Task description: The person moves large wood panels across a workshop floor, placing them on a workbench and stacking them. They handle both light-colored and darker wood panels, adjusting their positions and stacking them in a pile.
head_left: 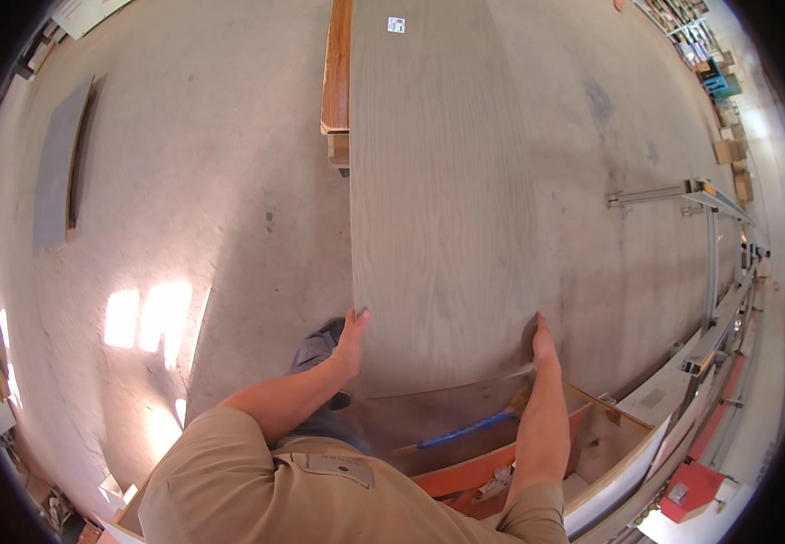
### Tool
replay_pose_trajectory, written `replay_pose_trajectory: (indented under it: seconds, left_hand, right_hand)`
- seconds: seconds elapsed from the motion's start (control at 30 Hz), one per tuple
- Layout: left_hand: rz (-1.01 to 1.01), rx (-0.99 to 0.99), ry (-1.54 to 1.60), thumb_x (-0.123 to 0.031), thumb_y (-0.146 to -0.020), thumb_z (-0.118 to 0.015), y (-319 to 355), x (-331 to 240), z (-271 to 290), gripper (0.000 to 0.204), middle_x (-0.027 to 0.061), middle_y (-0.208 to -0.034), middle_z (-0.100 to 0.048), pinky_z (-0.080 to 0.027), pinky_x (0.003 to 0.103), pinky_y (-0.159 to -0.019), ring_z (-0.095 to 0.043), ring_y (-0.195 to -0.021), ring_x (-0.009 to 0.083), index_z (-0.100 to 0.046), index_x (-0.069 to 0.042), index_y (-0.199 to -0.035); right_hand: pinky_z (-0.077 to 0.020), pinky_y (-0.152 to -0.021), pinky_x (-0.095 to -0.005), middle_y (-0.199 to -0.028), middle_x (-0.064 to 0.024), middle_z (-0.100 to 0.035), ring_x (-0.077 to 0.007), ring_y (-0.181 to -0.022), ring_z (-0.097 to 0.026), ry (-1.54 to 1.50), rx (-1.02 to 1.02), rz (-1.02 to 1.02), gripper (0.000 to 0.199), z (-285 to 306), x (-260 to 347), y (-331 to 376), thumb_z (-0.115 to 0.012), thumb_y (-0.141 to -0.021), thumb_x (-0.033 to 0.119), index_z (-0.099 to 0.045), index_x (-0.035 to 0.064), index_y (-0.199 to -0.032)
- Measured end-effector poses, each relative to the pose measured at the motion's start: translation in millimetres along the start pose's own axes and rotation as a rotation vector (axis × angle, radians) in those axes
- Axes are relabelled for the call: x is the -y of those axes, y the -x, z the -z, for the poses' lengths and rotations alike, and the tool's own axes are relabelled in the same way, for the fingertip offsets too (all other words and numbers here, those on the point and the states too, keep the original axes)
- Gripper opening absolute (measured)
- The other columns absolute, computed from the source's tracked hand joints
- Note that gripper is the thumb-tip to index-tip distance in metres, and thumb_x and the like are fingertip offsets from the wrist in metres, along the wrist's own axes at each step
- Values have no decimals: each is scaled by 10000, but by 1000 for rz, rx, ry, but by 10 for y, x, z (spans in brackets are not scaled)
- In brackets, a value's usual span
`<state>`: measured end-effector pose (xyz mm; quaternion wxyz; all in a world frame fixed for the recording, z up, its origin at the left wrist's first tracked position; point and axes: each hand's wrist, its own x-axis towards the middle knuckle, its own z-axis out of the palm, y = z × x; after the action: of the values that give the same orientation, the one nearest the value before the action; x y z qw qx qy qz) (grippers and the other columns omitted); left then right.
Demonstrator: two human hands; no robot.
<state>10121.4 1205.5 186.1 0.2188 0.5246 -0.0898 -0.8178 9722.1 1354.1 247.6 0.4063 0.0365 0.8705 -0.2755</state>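
Note:
A long grey-brown wood-grain panel (438,190) stretches away from me, its near end just in front of my body. My left hand (351,335) grips its left edge near that end, thumb on top and fingers hidden beneath. On the opposite edge, my right hand (545,344) holds the panel in the same way, its fingers also mostly out of sight below. A small white printed label (396,24) sticks to the panel's far part. Along the far left side, an orange-brown wooden top (337,77) shows from under the panel.
Behind the panel's near end stands an open wooden box (605,435) with a blue-handled tool (465,430) across it. A metal frame with rails (711,263) runs along the right, beside a red box (693,492). A grey board (61,168) lies at the left.

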Motion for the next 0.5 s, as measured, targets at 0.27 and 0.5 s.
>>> replay_pose_trajectory:
  seconds: [0.27,0.5]
  left_hand:
    - [-143,-127,-223,-377,-904,-585,139,-61,-228,606,57,-1319,-469,-308,336,-1025,-414,-1193,192,-362,-80,-1384]
    - [-97,-217,-166,-400,-918,-566,116,-4,-222,623,84,-1266,-503,-350,349,-992,-454,-1137,205,-369,-16,-1368]
  right_hand:
    - [-197,-1144,-363,-1519,-150,-324,-266,-1412,-273,15,-8,6,780,-39,128,66,-394,-953,570,-317,-22,-1455]
    - [-190,-1147,-363,-1533,-156,-300,-270,-1424,-251,-28,9,-10,802,-85,187,171,-412,-946,573,-309,-40,-1453]
